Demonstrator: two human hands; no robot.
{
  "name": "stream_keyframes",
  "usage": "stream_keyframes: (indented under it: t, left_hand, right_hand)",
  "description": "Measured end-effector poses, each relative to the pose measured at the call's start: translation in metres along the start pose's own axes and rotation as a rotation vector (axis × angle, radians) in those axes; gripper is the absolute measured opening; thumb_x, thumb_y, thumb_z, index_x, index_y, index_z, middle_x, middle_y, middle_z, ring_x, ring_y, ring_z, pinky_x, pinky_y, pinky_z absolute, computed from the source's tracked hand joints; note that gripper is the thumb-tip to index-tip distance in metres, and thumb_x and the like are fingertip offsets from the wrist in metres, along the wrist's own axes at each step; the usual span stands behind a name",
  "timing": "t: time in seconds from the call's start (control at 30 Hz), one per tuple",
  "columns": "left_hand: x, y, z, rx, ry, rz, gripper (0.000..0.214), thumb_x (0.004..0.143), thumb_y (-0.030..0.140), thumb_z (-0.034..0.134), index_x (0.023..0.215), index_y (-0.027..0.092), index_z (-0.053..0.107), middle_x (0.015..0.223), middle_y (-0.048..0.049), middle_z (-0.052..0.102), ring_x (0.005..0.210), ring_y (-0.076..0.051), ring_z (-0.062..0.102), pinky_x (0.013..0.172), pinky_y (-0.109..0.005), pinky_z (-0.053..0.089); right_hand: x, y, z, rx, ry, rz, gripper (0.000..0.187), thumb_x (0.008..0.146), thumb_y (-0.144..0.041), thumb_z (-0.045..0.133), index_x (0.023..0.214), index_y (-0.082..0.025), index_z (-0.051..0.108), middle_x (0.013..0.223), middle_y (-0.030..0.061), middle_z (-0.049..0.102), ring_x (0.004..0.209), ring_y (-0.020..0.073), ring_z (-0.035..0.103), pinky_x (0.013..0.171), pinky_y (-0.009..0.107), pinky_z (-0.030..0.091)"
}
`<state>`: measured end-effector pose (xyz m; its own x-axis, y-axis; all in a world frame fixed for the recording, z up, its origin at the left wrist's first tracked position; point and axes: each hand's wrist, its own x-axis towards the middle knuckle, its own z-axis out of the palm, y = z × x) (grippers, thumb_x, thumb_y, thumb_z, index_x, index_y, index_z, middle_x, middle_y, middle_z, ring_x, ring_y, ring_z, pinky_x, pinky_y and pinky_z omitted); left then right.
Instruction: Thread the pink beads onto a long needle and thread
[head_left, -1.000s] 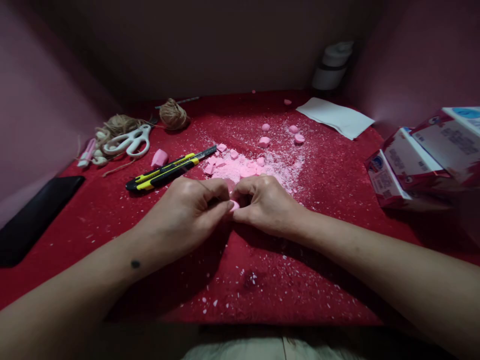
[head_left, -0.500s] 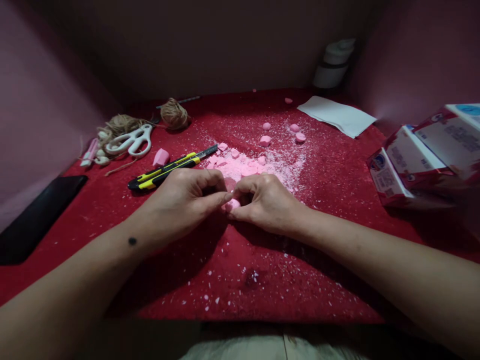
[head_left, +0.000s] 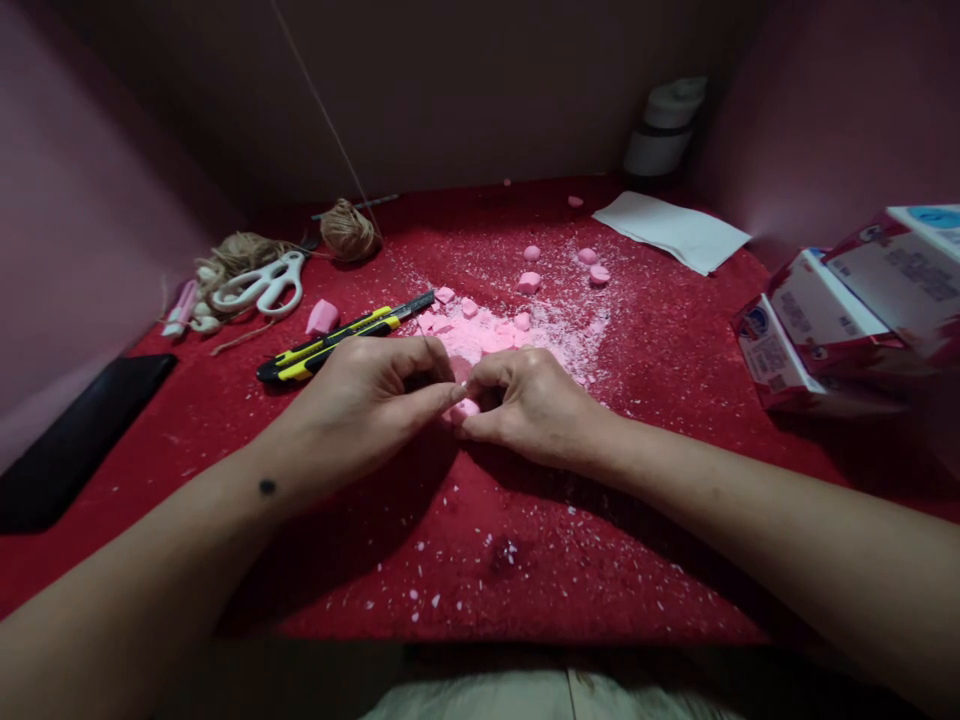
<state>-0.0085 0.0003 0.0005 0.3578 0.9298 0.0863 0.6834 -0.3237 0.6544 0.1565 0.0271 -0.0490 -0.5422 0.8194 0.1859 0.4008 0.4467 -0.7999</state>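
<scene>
My left hand and my right hand meet low over the red cloth, fingers closed. Between their fingertips is a small rounded pink piece, partly hidden by the thumbs; it looks like carved soap or chalk. The right thumb and index finger pinch it from the right, while the left thumb tip presses at its upper left side. Just beyond the hands lies a heap of pink crumbs and powder. Beside my left hand is a yellow-and-black utility knife, its blade towards the heap.
On the left are white-handled scissors, a twine ball, a pink block and a black flat case. Several pink lumps lie farther back. Folded white paper, a bottle and cartons stand right.
A thin pale line, like a thread, now shows at the upper left above the twine ball. Both hands keep nearly the same pose around the pink piece.
</scene>
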Motion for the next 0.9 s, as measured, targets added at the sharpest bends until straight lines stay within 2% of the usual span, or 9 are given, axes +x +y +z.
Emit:
stream_keyframes:
  t: [0.1, 0.3, 0.5, 0.63, 0.77, 0.9]
  left_hand:
    - [-0.005, 0.008, -0.001, 0.012, -0.023, -0.008, 0.013, 0.077, 0.017, 0.055, 0.067, 0.015, 0.063, 0.056, 0.0041, 0.057, 0.052, -0.006, 0.049, 0.048, -0.015, 0.037]
    - [-0.001, 0.014, 0.006, 0.216, 0.020, 0.102, 0.018, 0.076, 0.015, 0.052, 0.060, 0.012, 0.059, 0.047, 0.0051, 0.044, 0.044, -0.005, 0.039, 0.045, -0.018, 0.029]
    - [0.001, 0.004, 0.001, 0.198, 0.077, 0.065, 0.017, 0.076, 0.019, 0.054, 0.063, 0.013, 0.061, 0.049, 0.0047, 0.048, 0.046, -0.005, 0.040, 0.046, -0.018, 0.031]
    - [-0.006, 0.012, 0.002, 0.239, 0.016, 0.090, 0.019, 0.076, 0.015, 0.052, 0.057, 0.014, 0.058, 0.044, 0.0061, 0.042, 0.042, -0.004, 0.036, 0.044, -0.017, 0.028]
    - [-0.002, 0.014, 0.008, 0.258, 0.053, 0.134, 0.020, 0.077, 0.016, 0.050, 0.058, 0.013, 0.058, 0.047, 0.0044, 0.046, 0.044, -0.005, 0.040, 0.045, -0.018, 0.030]
    - [0.002, 0.007, 0.005, 0.253, 0.102, 0.076, 0.019, 0.076, 0.020, 0.053, 0.061, 0.013, 0.060, 0.047, 0.0042, 0.048, 0.044, -0.006, 0.040, 0.046, -0.018, 0.030]
  right_hand:
    - [0.000, 0.000, 0.000, 0.010, 0.002, 0.006, 0.011, 0.066, -0.023, 0.061, 0.058, -0.015, 0.059, 0.053, -0.0034, 0.048, 0.052, 0.0073, 0.042, 0.050, 0.023, 0.028]
    - [-0.001, 0.001, 0.000, -0.016, -0.021, 0.000, 0.011, 0.067, -0.025, 0.062, 0.061, -0.015, 0.061, 0.057, -0.0019, 0.053, 0.055, 0.0082, 0.044, 0.053, 0.023, 0.030]
    - [-0.001, 0.000, 0.000, 0.001, -0.008, -0.003, 0.016, 0.070, -0.027, 0.060, 0.060, -0.015, 0.060, 0.052, -0.0033, 0.048, 0.051, 0.0070, 0.041, 0.051, 0.023, 0.027]
    - [0.000, 0.002, 0.001, -0.007, -0.003, -0.006, 0.012, 0.068, -0.024, 0.061, 0.059, -0.015, 0.060, 0.054, -0.0032, 0.049, 0.052, 0.0070, 0.042, 0.051, 0.023, 0.028]
    - [0.000, 0.002, 0.001, -0.027, -0.011, -0.015, 0.011, 0.068, -0.023, 0.060, 0.060, -0.015, 0.060, 0.057, -0.0018, 0.053, 0.055, 0.0077, 0.043, 0.053, 0.023, 0.029]
    - [-0.001, 0.001, 0.001, -0.014, -0.003, -0.017, 0.014, 0.071, -0.025, 0.058, 0.062, -0.015, 0.062, 0.054, -0.0022, 0.051, 0.052, 0.0076, 0.041, 0.052, 0.023, 0.028]
